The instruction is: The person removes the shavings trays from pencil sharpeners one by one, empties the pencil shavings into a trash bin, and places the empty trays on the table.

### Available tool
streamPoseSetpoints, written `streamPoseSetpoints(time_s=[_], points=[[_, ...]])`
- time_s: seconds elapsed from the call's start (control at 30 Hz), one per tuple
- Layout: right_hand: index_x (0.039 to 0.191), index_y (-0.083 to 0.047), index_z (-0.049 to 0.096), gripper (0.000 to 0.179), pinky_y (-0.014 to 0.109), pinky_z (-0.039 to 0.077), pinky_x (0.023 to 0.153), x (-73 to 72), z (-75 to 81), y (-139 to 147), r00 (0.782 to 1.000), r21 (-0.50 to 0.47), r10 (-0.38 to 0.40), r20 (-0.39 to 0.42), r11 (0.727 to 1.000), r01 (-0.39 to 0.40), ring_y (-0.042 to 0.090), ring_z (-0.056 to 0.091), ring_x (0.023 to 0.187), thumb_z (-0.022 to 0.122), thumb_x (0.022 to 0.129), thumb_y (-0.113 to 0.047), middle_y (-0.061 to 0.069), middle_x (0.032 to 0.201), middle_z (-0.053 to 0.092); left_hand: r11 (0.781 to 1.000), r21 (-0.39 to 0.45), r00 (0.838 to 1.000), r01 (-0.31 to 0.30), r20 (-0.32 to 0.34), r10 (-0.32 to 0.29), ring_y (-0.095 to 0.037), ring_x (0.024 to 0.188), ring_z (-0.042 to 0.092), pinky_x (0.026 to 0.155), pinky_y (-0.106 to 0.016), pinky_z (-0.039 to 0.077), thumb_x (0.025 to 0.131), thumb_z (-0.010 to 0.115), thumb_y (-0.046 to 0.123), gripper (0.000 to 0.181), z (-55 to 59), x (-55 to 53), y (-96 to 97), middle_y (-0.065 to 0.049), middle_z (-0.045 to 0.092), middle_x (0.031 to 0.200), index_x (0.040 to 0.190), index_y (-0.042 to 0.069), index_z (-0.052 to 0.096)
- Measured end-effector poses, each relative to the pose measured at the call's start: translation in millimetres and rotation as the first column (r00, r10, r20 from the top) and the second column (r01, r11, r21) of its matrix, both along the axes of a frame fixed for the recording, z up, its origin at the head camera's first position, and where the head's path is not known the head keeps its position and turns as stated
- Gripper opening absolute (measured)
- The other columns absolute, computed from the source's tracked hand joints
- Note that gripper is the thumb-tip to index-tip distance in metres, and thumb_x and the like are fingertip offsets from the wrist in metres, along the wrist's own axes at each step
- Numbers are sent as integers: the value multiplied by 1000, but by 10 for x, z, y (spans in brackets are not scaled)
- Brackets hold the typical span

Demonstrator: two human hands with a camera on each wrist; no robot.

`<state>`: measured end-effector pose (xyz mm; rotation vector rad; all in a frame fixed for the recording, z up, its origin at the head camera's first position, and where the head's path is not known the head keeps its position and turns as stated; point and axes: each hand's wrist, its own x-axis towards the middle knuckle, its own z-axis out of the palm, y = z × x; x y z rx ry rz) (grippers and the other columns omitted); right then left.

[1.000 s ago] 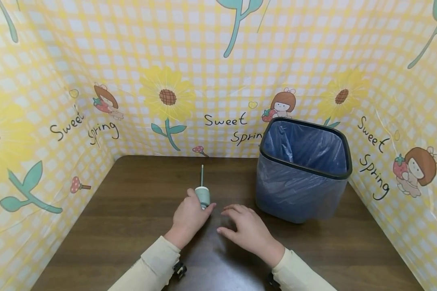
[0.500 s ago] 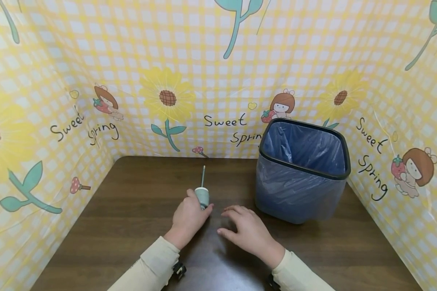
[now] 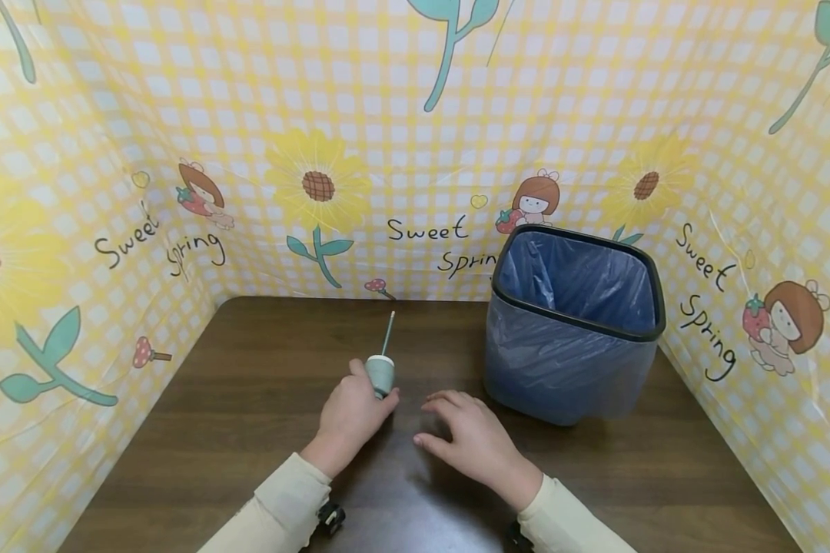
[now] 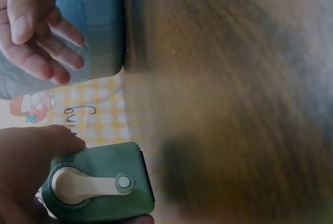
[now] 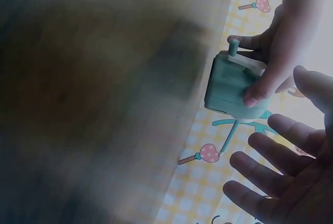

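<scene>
A green hand-crank pencil sharpener (image 3: 381, 375) is gripped in my left hand (image 3: 351, 415), near the middle of the table. From its far end a thin pencil (image 3: 389, 333) sticks out, tilted a little right. The left wrist view shows the sharpener's pale crank (image 4: 93, 186) on the end facing back toward me. In the right wrist view the thumb lies across the sharpener (image 5: 223, 86). My right hand (image 3: 476, 439) is just right of the left one, fingers spread and relaxed, holding nothing. The pencil's other end is hidden inside the sharpener.
A blue-grey bin (image 3: 560, 369) with a dark rim and clear plastic liner stands on the right of the brown wooden table (image 3: 235, 415). Yellow checked cloth (image 3: 415, 153) with printed flowers hangs behind and along both sides.
My left hand has shifted slightly left and toward me with the sharpener. The pencil's tip now leans further right. My right hand stays where it was.
</scene>
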<state>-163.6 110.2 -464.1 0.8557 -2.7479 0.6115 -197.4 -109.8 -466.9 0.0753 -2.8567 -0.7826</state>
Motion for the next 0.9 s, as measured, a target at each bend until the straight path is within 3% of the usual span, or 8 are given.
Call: streamPoseSetpoints(time_s=[0.23,0.47,0.6,0.9], points=[[124,-19,71,49,46,50,101,0,-5,3,1000,-9,-4,4,1000,4,19,63,120,74,90,-54,-4,128,66,998,33,999,46,13,-47,-20,57,58,47,-35,43,83,77,47,69,39,39,-114,-10,61,74,121,0,43],[127,-19,69,51,45,49,102,0,-11,-5,1000,-12,-5,22,1000,5,18,63,120,73,90,-54,-5,129,66,997,57,997,44,67,-47,-20,59,59,49,-33,43,83,76,48,77,74,100,-173,-10,63,79,132,0,41],[129,-18,69,52,45,49,103,9,-6,-17,999,-19,10,34,1000,-9,18,63,120,74,91,-53,-4,129,65,997,60,997,49,63,-52,-20,59,59,48,-34,43,82,77,48,78,117,145,-196,-11,63,79,133,0,41],[126,-19,69,51,38,51,101,-6,18,-4,999,-26,22,-28,999,-23,15,63,119,76,89,-52,-5,126,67,994,69,996,79,23,-81,-20,62,60,52,-33,45,81,78,44,75,184,217,-302,-12,66,85,134,4,42]])
